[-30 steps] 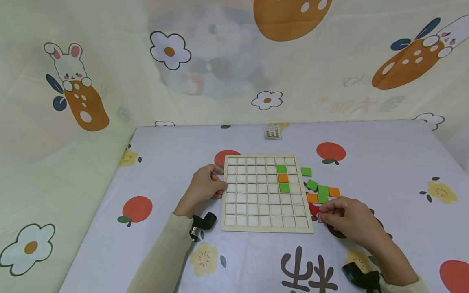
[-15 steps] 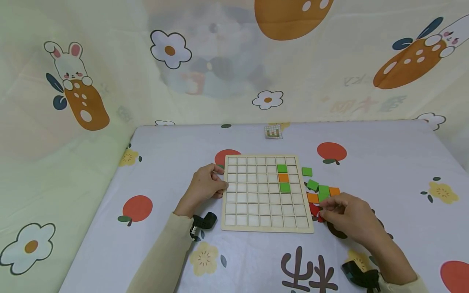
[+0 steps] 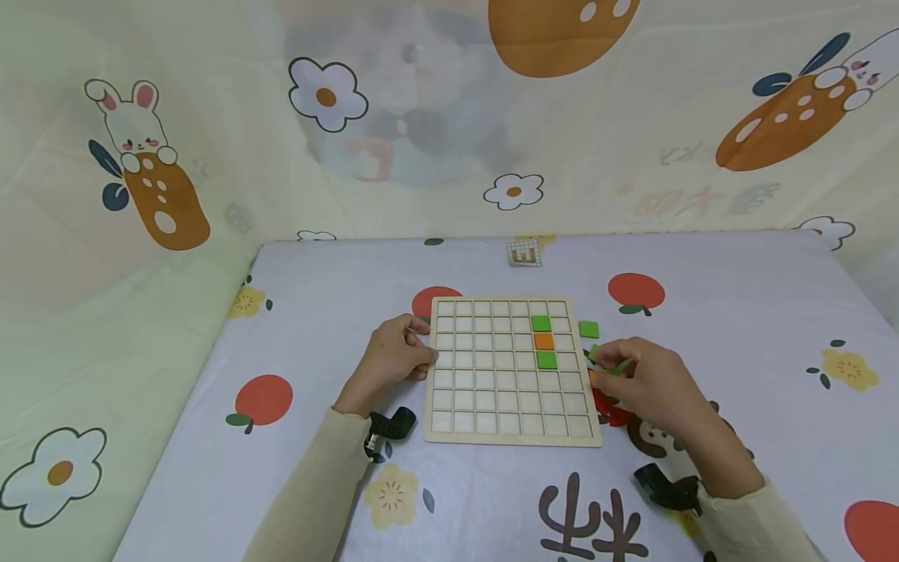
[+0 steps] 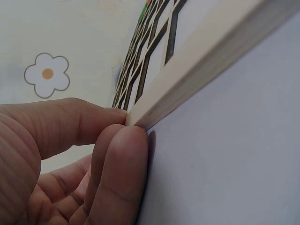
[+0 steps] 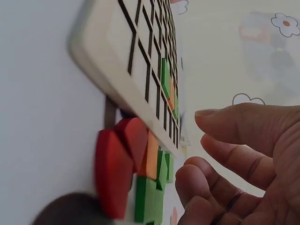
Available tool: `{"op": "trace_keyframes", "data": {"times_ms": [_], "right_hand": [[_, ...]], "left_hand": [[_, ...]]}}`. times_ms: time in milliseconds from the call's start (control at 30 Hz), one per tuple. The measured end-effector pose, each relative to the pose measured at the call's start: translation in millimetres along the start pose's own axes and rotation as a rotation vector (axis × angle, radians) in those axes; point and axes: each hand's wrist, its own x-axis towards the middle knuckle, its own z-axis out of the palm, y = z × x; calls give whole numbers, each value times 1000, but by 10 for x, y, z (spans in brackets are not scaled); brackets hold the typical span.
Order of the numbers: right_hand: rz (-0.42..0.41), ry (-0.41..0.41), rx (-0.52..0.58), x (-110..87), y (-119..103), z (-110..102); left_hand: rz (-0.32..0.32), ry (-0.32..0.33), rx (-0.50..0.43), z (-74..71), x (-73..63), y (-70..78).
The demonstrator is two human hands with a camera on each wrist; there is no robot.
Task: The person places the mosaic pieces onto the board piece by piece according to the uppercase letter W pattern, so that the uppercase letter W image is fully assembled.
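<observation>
Tbl point(image 3: 737, 336) below, R hand point(image 3: 653, 386) hovers half-curled abv tiles point(image 5: 146, 199).

Bounded at twelve o'clock by a pale backdrop point(image 3: 428, 156), printed with a white flower point(image 3: 327, 94) near eleven and a rabbit point(image 3: 135, 125) near ten (hugging a spotted brown shape point(image 3: 181, 207)). Met below by a whitish surface point(image 3: 337, 281), patterned with a red fruit point(image 3: 636, 289) at three.

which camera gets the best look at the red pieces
The right wrist view: it shows the red pieces close up, with their sides visible, beside the board. The head view shows them only small, near the right hand; the left wrist view does not show them.
</observation>
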Motion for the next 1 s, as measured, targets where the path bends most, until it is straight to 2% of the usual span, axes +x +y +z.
{"op": "trace_keyframes", "data": {"times_ms": [367, 700, 1000], "right_hand": [[-43, -49, -44, 417, -109, 17], [-22, -149, -16, 756, -162, 65], [26, -218, 0, 930, -169, 97]], "left_hand": [[1, -9, 0, -11, 1, -6], [-7, -11, -3, -13, 3, -7], [-2, -21, -21, -17, 14, -17]]}}
